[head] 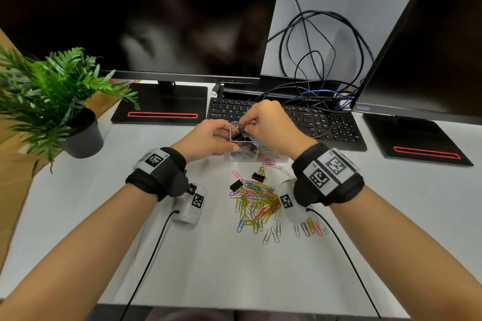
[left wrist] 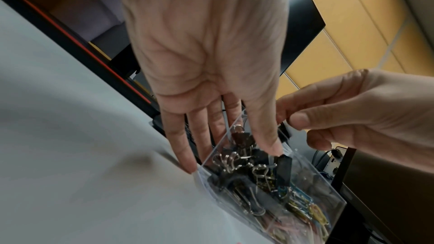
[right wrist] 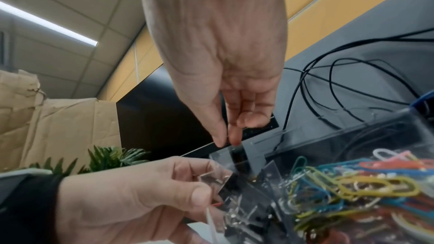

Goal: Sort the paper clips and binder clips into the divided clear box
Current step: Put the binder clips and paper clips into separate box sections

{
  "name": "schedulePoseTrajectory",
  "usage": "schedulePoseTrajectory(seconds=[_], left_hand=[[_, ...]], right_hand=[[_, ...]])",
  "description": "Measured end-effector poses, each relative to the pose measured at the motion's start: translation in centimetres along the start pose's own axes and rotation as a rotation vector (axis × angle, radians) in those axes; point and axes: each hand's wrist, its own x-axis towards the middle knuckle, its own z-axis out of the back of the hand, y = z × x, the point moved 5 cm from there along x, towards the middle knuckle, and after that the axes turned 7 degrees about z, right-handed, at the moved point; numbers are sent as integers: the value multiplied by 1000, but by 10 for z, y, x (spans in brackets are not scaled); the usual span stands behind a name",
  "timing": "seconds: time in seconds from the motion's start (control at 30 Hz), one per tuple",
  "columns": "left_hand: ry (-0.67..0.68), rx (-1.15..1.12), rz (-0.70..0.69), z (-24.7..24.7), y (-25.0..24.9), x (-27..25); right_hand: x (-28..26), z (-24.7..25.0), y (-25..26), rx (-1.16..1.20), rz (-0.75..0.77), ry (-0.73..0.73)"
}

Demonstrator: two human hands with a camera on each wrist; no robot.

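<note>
A: Your right hand [right wrist: 220, 73] has thumb and forefinger pressed together on a black binder clip [right wrist: 238, 155], right over the rim of the box [head: 257, 157]. The right wrist view shows that pinch; from the head view your knuckles hide it.

B: And your left hand [head: 208, 139]?

A: In the left wrist view its fingers [left wrist: 180, 147] lie nearly straight along the box's outer wall, thumb [left wrist: 265, 133] on the near wall. So you are steadying the box with fingers spread, not curled round it. That view also shows binder clips piled in the near compartment; the right wrist view shows coloured paper clips [right wrist: 352, 183] in another.

B: What only shows from the head?

A: The loose pile [head: 254, 203] on the pale desk [head: 104, 229] between your wrists, two black binder clips [head: 247, 181] at its far edge, and a few paper clips in a row [head: 310, 228] by your right forearm. Beyond the box: keyboard [head: 326, 122], two dark monitors [head: 143, 13], tangled cables [head: 318, 47], a potted plant [head: 52, 96] at left, yellow wall behind.
</note>
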Motion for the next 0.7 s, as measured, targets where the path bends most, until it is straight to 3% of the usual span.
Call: schedulePoseTrajectory(seconds=[0.2,0.4,0.57,0.7], left_hand=[[4,16,-6,0,-3,1],[1,21,-1,0,-1,3],[6,14,7,0,-1,2],[3,12,13,0,-1,2]], right_hand=[[-11,-3,9,18,87,25],[-42,-42,18,-78,166,407],[-50,-70,14,-164,174,515],[-51,-78,11,-120,151,514]])
